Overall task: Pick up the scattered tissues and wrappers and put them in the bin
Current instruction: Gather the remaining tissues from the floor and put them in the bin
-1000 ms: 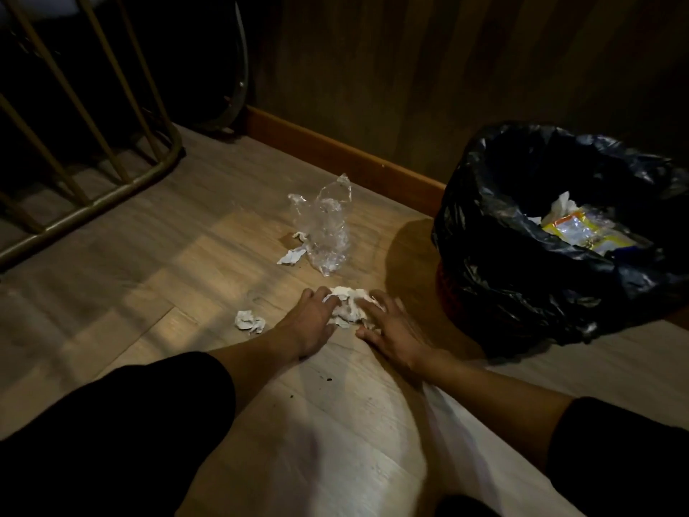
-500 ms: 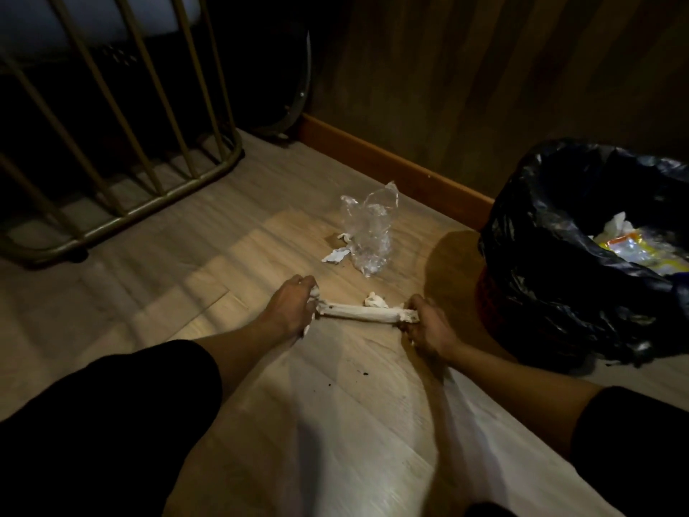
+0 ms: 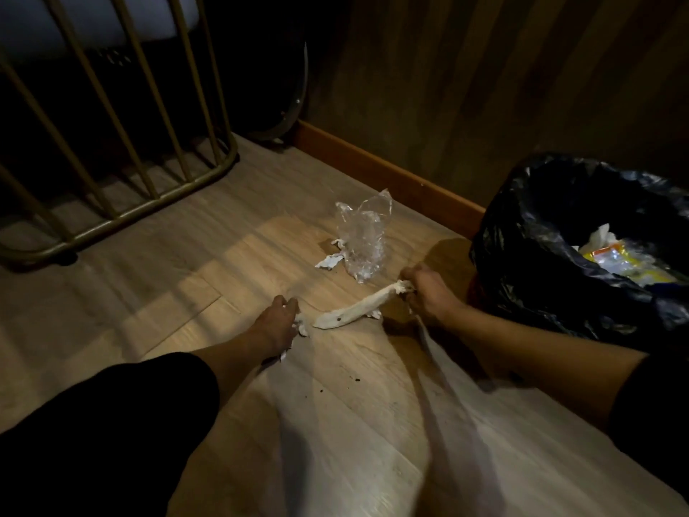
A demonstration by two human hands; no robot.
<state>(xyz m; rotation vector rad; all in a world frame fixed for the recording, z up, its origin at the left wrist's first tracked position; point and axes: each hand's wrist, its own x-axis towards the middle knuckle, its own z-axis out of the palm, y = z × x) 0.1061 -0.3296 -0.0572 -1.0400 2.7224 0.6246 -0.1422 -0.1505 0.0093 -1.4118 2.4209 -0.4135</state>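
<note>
My right hand (image 3: 428, 292) is closed on one end of a twisted white tissue (image 3: 354, 311), lifting it off the wood floor (image 3: 335, 423) just beside the black-lined bin (image 3: 551, 248). My left hand (image 3: 276, 322) presses fingers-down on scraps of tissue at the other end. Beyond lie a clear plastic wrapper (image 3: 361, 240) and a small tissue scrap (image 3: 328, 261) touching it.

A dim room in a home, likely a bedroom corner. Wood-plank floor (image 3: 156, 278), orange skirting board (image 3: 391, 181) and panelled wall (image 3: 484, 87) show it. A brass-coloured barred frame (image 3: 123, 214) stands beside a bin (image 3: 551, 233) lined with black plastic.
</note>
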